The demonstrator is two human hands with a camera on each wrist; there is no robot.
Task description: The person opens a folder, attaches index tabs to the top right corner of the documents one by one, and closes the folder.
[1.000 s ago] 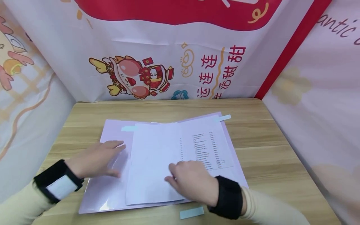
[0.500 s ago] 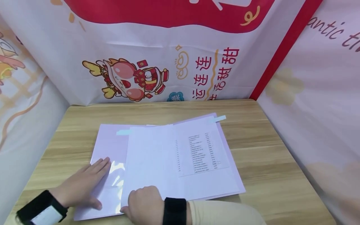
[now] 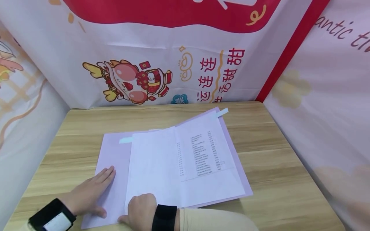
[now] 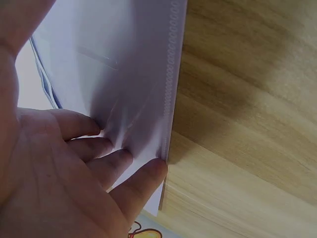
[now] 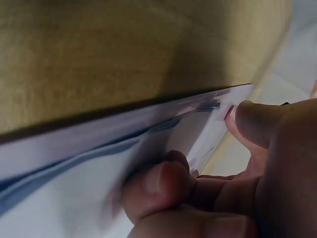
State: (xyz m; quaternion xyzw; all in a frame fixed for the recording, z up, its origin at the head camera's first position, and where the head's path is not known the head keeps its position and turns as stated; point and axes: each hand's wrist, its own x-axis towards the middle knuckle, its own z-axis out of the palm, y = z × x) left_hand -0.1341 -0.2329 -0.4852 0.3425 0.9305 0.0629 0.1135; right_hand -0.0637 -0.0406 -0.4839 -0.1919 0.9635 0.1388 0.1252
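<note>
A lilac folder [image 3: 115,150] lies spread on the wooden table. White sheets in clear sleeves fill it, and the right page [image 3: 208,186] carries a small printed list. My left hand [image 3: 89,194] rests on the left cover with fingers extended; in the left wrist view its fingertips [image 4: 119,153] touch the plastic near the folder's edge. My right hand [image 3: 141,208] is curled at the lower corner of the left page [image 3: 153,160]. In the right wrist view its thumb [image 5: 252,119] lies at the page edge, and its bent fingers [image 5: 158,186] are against the page.
Pale blue tabs stick out at the top of the left page [image 3: 126,140] and of the right page [image 3: 222,112]. Patterned cloth [image 3: 130,38] hangs behind the table [image 3: 277,160] and along both sides.
My right hand has moved left from the folder's middle to the left page's lower corner. My left hand has come down onto the cover. The folder's right half has shifted upward in view.
</note>
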